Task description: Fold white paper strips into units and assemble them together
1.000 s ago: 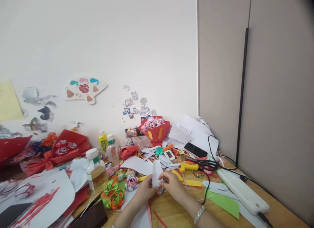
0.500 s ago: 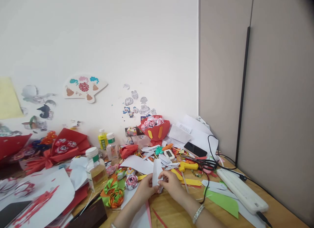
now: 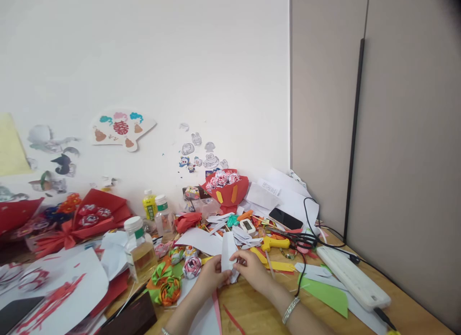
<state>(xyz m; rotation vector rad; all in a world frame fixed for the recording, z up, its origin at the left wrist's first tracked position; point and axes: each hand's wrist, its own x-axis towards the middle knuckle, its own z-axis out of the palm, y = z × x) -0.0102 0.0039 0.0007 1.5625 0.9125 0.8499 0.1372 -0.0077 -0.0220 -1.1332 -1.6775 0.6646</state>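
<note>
A folded white paper strip (image 3: 227,251) stands upright between my two hands, above the wooden table (image 3: 259,296). My left hand (image 3: 213,276) pinches its lower left side. On the right side of the strip, my right hand (image 3: 248,265) has thumb and fingers closed at the paper's edge. The lower end of the strip is partly hidden by my fingers. Left of my left hand lie a pink-and-white paper rose (image 3: 192,266) and an orange-and-green paper flower (image 3: 169,289). A yellow glue gun (image 3: 275,243) lies beyond my right hand.
Bottles, one with amber liquid (image 3: 140,253), stand at the left. A red bouquet (image 3: 228,191) is at the back. A phone (image 3: 286,218), black cables (image 3: 306,239) and a white power strip (image 3: 353,277) lie right. Paper scraps crowd the middle; a cabinet (image 3: 324,109) borders the right.
The paper strip has tilted slightly and shifted a little left in the picture. Both hands keep hold of it. The whole view has moved slightly.
</note>
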